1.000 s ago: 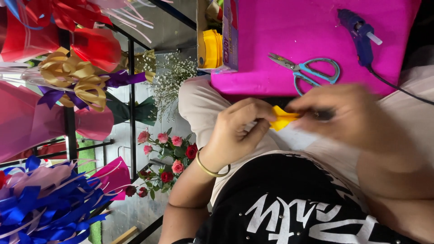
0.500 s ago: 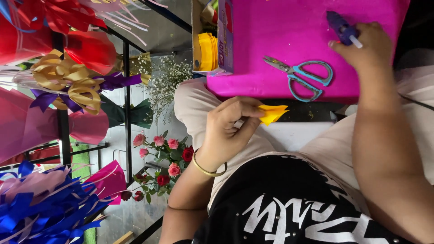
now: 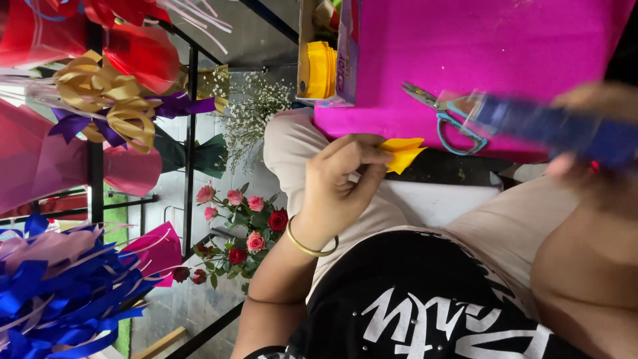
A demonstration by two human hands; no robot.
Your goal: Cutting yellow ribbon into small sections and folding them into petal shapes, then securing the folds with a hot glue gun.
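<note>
Left hand (image 3: 342, 183): fingers pinched on a small folded yellow piece (image 3: 402, 153), held over the lap just below the pink sheet (image 3: 478, 46); gold bangle (image 3: 307, 244) on the wrist
Right hand (image 3: 591, 133): blurred; wrapped around a blue glue gun (image 3: 551, 129), its clear tip near the scissors (image 3: 445, 116)
Scissors: teal handles; lying on the pink sheet
Yellow stack (image 3: 319, 70): in a box beside the sheet
Roses (image 3: 246, 226): on the floor, left of the knee

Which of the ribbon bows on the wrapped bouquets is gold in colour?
The gold bow on the upper bouquet, beside purple ribbon. The other bows, the blue ribbons at the bottom left, are blue.
</note>
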